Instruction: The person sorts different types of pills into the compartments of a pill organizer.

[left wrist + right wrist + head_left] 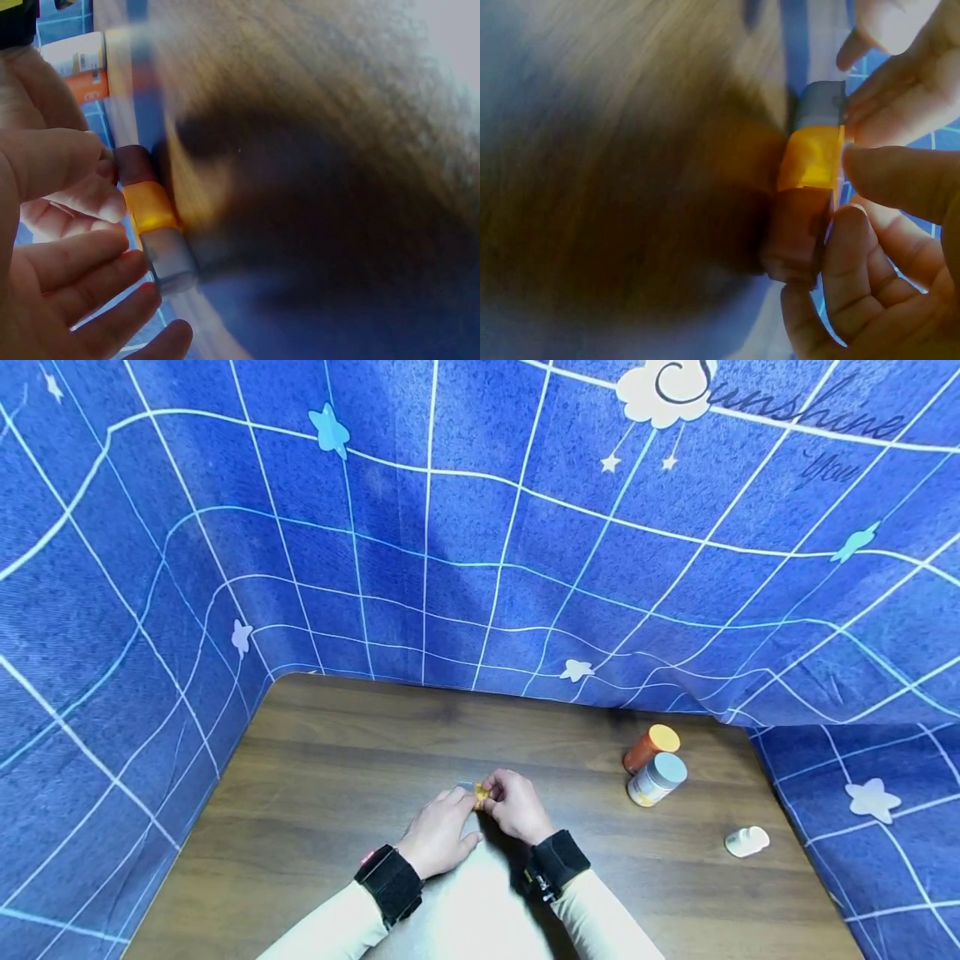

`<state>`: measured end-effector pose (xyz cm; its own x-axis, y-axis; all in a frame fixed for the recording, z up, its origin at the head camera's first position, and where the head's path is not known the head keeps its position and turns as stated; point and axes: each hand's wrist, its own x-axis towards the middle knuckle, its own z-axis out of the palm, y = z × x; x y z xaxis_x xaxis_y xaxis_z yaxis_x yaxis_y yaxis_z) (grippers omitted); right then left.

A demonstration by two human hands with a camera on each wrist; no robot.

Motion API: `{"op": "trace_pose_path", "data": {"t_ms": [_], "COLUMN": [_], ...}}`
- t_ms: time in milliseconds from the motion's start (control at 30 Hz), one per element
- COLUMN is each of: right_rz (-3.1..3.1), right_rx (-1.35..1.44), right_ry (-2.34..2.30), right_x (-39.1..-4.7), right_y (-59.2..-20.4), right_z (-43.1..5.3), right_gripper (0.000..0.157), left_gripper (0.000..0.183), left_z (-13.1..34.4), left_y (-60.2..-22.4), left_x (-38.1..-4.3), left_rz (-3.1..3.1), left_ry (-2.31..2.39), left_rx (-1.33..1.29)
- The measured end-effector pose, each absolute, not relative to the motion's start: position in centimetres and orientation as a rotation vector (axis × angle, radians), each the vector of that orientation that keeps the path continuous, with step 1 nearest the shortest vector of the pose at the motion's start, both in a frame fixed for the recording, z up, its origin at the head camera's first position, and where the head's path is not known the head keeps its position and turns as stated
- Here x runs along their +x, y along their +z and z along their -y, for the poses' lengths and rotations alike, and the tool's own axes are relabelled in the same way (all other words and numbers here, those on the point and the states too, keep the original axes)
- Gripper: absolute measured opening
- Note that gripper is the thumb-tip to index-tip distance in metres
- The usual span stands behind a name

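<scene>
A small pill organizer (814,157) with grey, orange-yellow and reddish-brown compartments sits low over the wooden table (337,743). My right hand (517,806) holds it, thumb at the orange-yellow compartment and curled fingers along the reddish-brown end in the right wrist view. My left hand (442,831) lies beside it with fingers extended, fingertips right at the grey compartment in the left wrist view. In the head view the hands partly cover the organizer, and only a bit of orange-yellow and pale grey shows.
To the right stand an orange bottle (647,752) with a yellow lid and a white bottle (648,789) with a grey lid. Farther right is a small white bottle (747,841). A blue curtain (465,527) with white lines closes off the table's back and sides.
</scene>
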<state>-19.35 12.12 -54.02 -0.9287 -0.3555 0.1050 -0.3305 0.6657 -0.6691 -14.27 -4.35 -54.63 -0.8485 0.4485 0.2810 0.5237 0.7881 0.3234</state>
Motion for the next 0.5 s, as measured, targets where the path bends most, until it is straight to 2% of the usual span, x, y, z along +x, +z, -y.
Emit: {"op": "trace_pose_path", "data": {"t_ms": [233,500], "right_rz": [-2.792,-2.769], "right_rx": [-0.622,-0.669], "right_ry": [-1.072,-1.037], "right_x": [-19.92,-20.43], "right_y": [-53.91,-53.74], "right_z": [-12.24,-11.97], "right_gripper": [0.021,0.023], "left_gripper": [0.062,0.061], "left_z": [4.20,4.30], "left_y": [-54.66,-54.44], "left_x": [-14.42,-14.74], "left_rz": [2.814,2.813], "left_ry": [-0.625,-0.611], "left_rx": [-0.747,-0.727]}}
